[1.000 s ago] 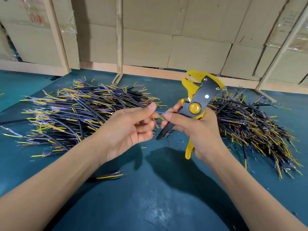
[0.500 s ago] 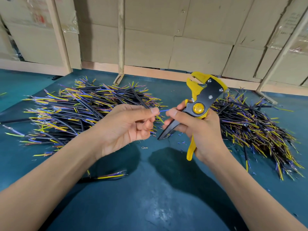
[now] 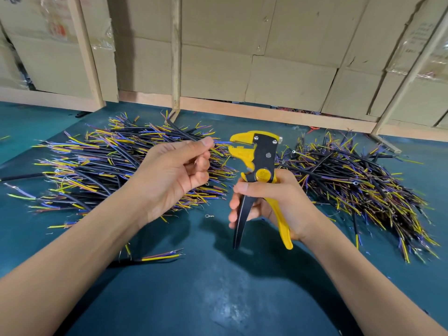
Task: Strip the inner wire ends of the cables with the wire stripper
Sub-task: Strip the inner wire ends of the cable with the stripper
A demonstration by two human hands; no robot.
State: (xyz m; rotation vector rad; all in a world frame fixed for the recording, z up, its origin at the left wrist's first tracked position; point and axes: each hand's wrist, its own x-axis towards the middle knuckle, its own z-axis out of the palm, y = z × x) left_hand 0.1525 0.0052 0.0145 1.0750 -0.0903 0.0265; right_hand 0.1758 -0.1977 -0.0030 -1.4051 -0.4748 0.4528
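Right hand: right hand [image 3: 278, 202] grips the wire stripper [image 3: 260, 170] by both handles, fingers curled round the black handle, yellow handle against the palm; tool upright, head at 12 o'clock of the fist.
Stripper head: yellow jaws face 9 o'clock, standing slightly apart.
Left hand: left hand [image 3: 173, 177] pinches a thin blue wire [image 3: 221, 143] between thumb and forefinger; remaining fingers curled in toward the palm.
Wire position: the blue wire runs from the pinch toward 3 o'clock; its tip reaches the mouth of the stripper head. Whether the jaws bite it, cannot tell.
Left pile: heap of black cables [image 3: 109, 166] with yellow, blue and purple inner ends, at 9 o'clock of the hands, partly behind the left hand.
Right pile: second heap [image 3: 358, 185] at 3 o'clock of the stripper.
Loose items: one cable [image 3: 160, 257] at 6 o'clock of the left forearm; small ring terminal [image 3: 209, 216] between the hands.
Surface: teal table [image 3: 218, 299].
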